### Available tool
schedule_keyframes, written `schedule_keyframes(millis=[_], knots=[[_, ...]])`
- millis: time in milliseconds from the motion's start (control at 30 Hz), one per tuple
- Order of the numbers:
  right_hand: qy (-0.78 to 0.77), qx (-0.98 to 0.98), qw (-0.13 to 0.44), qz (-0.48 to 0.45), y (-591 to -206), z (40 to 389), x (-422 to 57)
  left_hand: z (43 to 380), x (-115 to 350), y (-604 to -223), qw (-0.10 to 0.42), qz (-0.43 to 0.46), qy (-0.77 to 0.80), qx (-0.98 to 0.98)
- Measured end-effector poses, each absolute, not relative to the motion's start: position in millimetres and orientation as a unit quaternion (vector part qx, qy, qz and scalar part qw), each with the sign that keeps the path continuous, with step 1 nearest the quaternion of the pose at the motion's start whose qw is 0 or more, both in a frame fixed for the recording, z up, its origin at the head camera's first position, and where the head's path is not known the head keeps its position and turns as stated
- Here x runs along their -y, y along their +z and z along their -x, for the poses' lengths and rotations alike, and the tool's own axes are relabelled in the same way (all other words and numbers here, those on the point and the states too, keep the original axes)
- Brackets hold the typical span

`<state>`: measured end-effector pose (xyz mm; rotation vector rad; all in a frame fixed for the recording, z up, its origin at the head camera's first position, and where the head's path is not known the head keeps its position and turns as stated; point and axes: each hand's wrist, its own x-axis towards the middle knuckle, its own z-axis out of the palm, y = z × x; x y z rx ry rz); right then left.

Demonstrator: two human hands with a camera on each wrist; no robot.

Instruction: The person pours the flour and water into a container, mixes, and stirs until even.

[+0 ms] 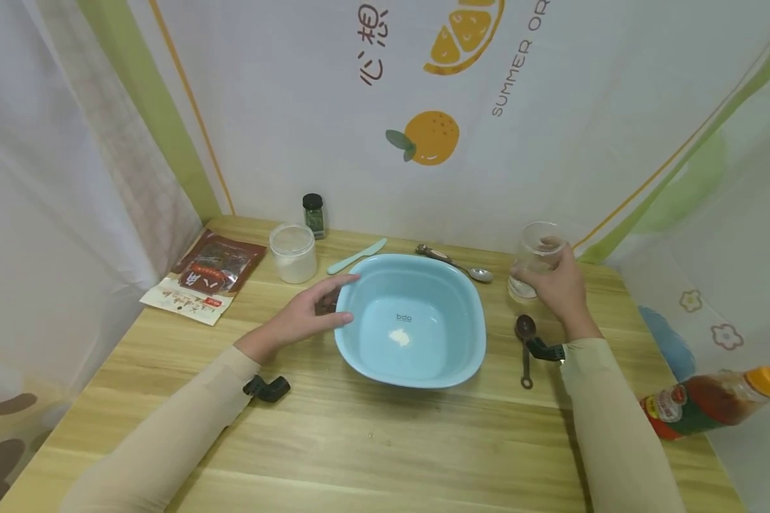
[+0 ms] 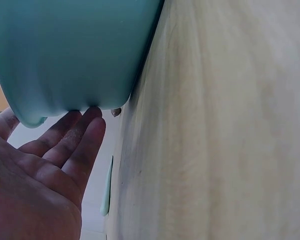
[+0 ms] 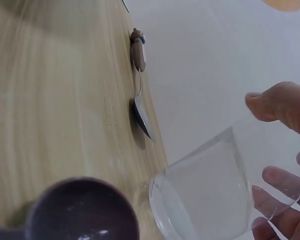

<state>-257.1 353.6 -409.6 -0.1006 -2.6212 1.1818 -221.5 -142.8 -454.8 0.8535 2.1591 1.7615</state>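
Observation:
A light blue basin [image 1: 411,363] with a small white patch of what looks like powder [image 1: 399,337] on its bottom stands mid-table. My left hand [image 1: 301,313] grips its left side, thumb and forefinger over the rim. In the left wrist view, the other fingers [image 2: 85,145] press the outside wall. At the back right, my right hand [image 1: 555,281] holds a clear glass [image 1: 525,267] between thumb and fingers. The right wrist view has the glass [image 3: 200,190] with the thumb on one side and fingers around the other. A dark measuring spoon [image 1: 525,349] lies just in front of it.
Behind the basin are a light green spreader [image 1: 358,256] and a metal spoon [image 1: 468,269]. A white-filled jar [image 1: 293,256], a black-capped spice bottle [image 1: 314,216] and a brown food packet [image 1: 208,274] occupy the back left. A yellow-capped sauce bottle [image 1: 712,402] is at the right edge.

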Motion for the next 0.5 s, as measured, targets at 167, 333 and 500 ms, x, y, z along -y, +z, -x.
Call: schedule_keyframes(millis=[167, 333, 500], knots=[[0.468, 0.875, 0.114, 0.047, -409, 265, -359, 222, 142, -456, 0.11, -0.291, 0.601, -0.736], [0.504, 0.855, 0.112, 0.05, -409, 271, -363, 223, 143, -457, 0.104, -0.295, 0.596, -0.74], [0.51, 0.851, 0.118, 0.053, -411, 274, -363, 222, 143, -457, 0.1, -0.298, 0.594, -0.741]])
